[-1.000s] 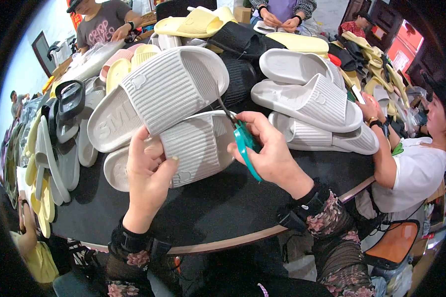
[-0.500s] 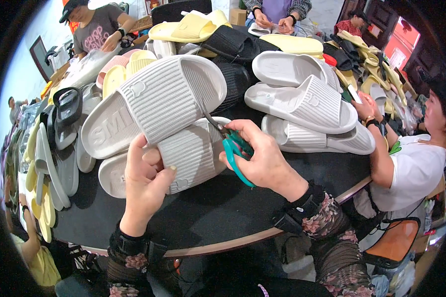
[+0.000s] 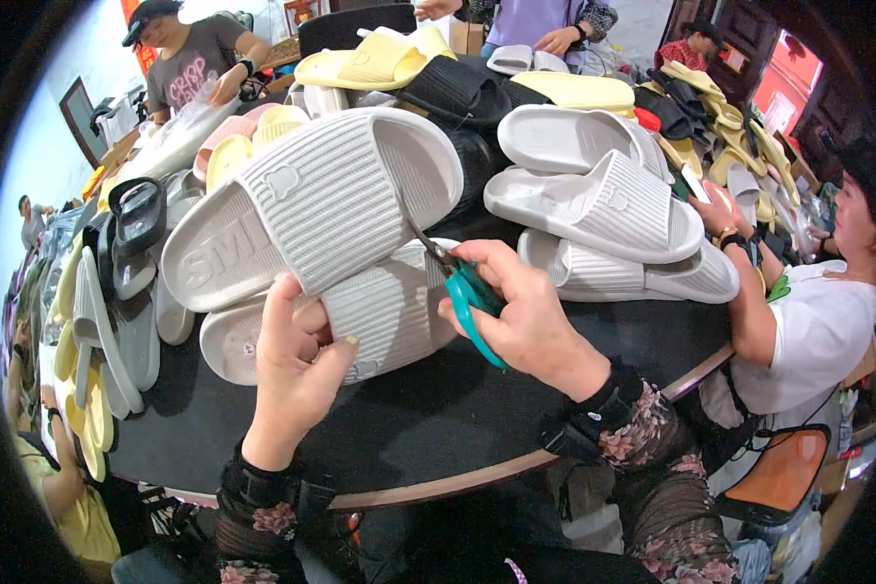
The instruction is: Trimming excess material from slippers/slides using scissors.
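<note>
A pair of grey slippers fills the middle. My left hand grips the upper slipper by the near edge of its ribbed strap, fingers tucked under, holding it tilted up. Below it the second grey slipper lies partly covered. In my right hand is a pair of scissors with teal handles, my fingers around the grips. The dark blade tips touch or nearly touch the strap's right edge, by the slipper's opening; whether they are cutting anything is too small to tell.
Grey slippers are stacked to the right on the black table. Black slippers and yellow slippers lie behind, with a mixed row at left. A co-worker sits at the right; others work across the table.
The upper slipper and my left hand have shifted slightly right. The scissors have come a little right, their blades still at the strap edge. Across the table, a co-worker's hands have moved apart.
</note>
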Tool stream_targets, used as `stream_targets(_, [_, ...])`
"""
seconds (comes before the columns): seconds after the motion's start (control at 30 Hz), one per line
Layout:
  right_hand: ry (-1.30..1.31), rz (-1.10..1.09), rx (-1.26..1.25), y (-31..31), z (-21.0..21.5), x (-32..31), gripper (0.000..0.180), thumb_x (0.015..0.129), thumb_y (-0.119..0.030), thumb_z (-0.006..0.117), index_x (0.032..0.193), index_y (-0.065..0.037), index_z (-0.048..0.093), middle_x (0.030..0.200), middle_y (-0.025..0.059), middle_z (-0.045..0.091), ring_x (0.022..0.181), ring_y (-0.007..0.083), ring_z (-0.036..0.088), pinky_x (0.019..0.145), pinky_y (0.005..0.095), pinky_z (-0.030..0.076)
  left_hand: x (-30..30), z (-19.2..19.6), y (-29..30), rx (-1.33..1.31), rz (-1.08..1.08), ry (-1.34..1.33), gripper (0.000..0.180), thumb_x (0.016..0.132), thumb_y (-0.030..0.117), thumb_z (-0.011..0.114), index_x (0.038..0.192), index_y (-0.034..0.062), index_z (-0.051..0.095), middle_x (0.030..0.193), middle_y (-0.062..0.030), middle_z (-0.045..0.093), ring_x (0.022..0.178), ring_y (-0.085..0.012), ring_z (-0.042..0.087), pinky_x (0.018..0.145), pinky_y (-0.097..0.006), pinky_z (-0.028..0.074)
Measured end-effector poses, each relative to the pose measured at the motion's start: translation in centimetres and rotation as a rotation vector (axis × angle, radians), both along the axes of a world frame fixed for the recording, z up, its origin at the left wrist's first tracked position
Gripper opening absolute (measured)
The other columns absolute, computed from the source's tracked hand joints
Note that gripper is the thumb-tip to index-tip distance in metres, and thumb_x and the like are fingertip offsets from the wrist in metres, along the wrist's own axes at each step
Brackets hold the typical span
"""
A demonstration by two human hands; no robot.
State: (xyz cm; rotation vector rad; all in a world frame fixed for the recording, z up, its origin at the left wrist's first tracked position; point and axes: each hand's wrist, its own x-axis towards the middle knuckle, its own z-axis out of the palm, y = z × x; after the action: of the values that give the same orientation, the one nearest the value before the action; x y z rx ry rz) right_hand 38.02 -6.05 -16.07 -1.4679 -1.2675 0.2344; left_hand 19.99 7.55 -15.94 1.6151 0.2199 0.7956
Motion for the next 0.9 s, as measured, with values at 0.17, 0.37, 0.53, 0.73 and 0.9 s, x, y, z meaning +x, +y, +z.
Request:
stream_targets(0.17, [-0.019,-0.032,-0.025,-0.3,0.8,-0.3,0.043,0.078,-0.015,0.070,0.113,0.000,0.049,0.092,0.0173,0.063,0.077,0.0223,0.065,0.064,0.0321,0.050,-0.2,0.1,0.1,0.040,-0.018,0.037,0.067,0.076,-0.015,0.046,0.136,-0.0015,0.019,0.114,-0.0205,0.058,0.105,-0.0230,0.059,0.087,-0.030,0.046])
stream_targets(0.37, [-0.045,-0.049,0.033,-0.2,0.6,-0.3,0.045,0.077,-0.014,0.071,0.113,0.001,0.049,0.091,0.0169,0.062,0.073,0.0199,0.064,0.062,0.0309,0.049,-0.3,0.2,-0.1,0.083,-0.018,0.063,0.067,0.076,-0.014,0.047,0.136,-0.0004,0.020,0.113,-0.0190,0.059,0.103,-0.0218,0.059,0.086,-0.029,0.046])
stream_targets(0.53, [0.016,-0.056,0.073,-0.3,0.9,-0.3,0.044,0.077,-0.014,0.071,0.112,0.001,0.049,0.085,0.0160,0.062,0.071,0.0188,0.063,0.060,0.0306,0.049,-0.5,-0.3,-0.1,0.137,-0.017,0.089,0.066,0.075,-0.014,0.047,0.135,-0.0003,0.023,0.111,-0.0187,0.060,0.102,-0.0210,0.060,0.085,-0.029,0.045])
stream_targets(0.73, [-0.013,-0.110,0.094,-0.3,1.0,-0.2,0.044,0.077,-0.014,0.071,0.111,0.002,0.049,0.081,0.0164,0.061,0.068,0.0203,0.063,0.060,0.0314,0.049,-0.5,0.1,-0.4,0.154,-0.014,0.111,0.063,0.075,-0.013,0.047,0.133,-0.0022,0.025,0.111,-0.0176,0.060,0.100,-0.0212,0.060,0.086,-0.029,0.044])
stream_targets(0.9, [0.042,-0.046,0.075,-0.6,0.8,0.0,0.042,0.077,-0.014,0.071,0.110,0.002,0.049,0.084,0.0179,0.062,0.070,0.0233,0.064,0.060,0.0327,0.049,-0.5,-0.4,0.2,0.198,-0.010,0.105,0.062,0.075,-0.012,0.047,0.132,-0.0035,0.025,0.106,-0.0167,0.063,0.098,-0.0193,0.060,0.084,-0.027,0.045])
